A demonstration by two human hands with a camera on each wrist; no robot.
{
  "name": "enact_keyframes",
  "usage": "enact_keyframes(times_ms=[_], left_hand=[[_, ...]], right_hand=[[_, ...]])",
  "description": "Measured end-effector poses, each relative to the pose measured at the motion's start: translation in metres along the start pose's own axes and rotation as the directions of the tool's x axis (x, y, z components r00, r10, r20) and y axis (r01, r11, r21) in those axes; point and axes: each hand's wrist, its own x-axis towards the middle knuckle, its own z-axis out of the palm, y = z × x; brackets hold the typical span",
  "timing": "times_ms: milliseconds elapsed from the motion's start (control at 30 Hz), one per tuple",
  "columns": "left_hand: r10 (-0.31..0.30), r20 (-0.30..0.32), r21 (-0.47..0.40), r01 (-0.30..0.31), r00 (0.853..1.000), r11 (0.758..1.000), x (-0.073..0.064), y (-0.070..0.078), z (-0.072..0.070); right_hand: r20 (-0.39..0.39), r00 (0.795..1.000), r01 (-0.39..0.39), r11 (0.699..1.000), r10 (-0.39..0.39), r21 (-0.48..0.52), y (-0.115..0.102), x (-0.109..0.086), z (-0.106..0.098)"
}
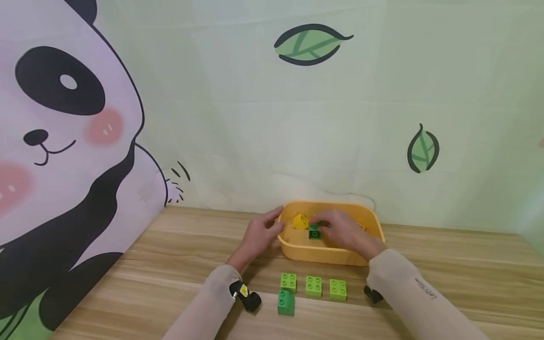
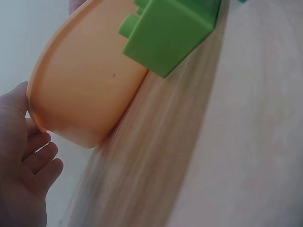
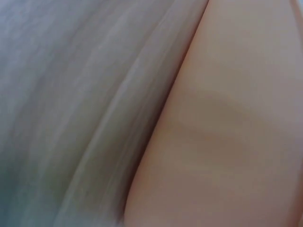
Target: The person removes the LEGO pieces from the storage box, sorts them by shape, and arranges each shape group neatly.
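Observation:
An orange-yellow plastic bin [image 1: 325, 255] stands against the back wall. My left hand [image 1: 260, 234] holds its left rim; in the left wrist view the thumb lies at the rim with the other fingers outside the wall. Reaching inside the bin, my right hand [image 1: 343, 229] pinches a dark green toy brick [image 1: 314, 233], partly covered by the fingertips. A yellow brick [image 1: 300, 221] lies left of it in the bin. The right wrist view has only the bin wall [image 3: 227, 118] and the tabletop, not the hand.
In front of the bin, three light green bricks [image 1: 313, 286] form a row on the wooden table [image 1: 170, 264]. A darker green brick [image 1: 286, 303] with a sloped side sits nearer, below the leftmost one. Behind hangs a panda-printed cloth [image 1: 238, 118].

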Motion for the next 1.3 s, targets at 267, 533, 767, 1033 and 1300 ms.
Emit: enact_keyframes(times_ms=[267,533,767,1033,1300], left_hand=[[-0.004,0.0,-0.001,0.004,1.0,1.0,0.0,0.003,0.0],[-0.001,0.004,0.002,0.001,1.0,1.0,0.0,0.003,0.0],[0.012,0.006,-0.003,-0.012,1.0,1.0,0.0,0.003,0.0],[-0.007,0.007,-0.004,0.007,1.0,1.0,0.0,0.0,0.0],[0.002,0.013,0.002,-0.002,1.0,1.0,0.0,-0.001,0.0]], right_hand=[[0.02,1.0,-0.015,1.0,0.015,0.022,0.0,-0.002,-0.004],[0.022,0.998,-0.054,0.995,0.052,0.08,0.0,-0.003,-0.006],[0.062,0.995,-0.089,0.987,0.081,0.133,0.003,-0.006,-0.008],[0.131,0.99,-0.08,0.985,0.059,0.155,0.004,-0.009,-0.01],[0.148,0.987,-0.086,0.986,0.065,0.142,0.003,-0.01,-0.011]])
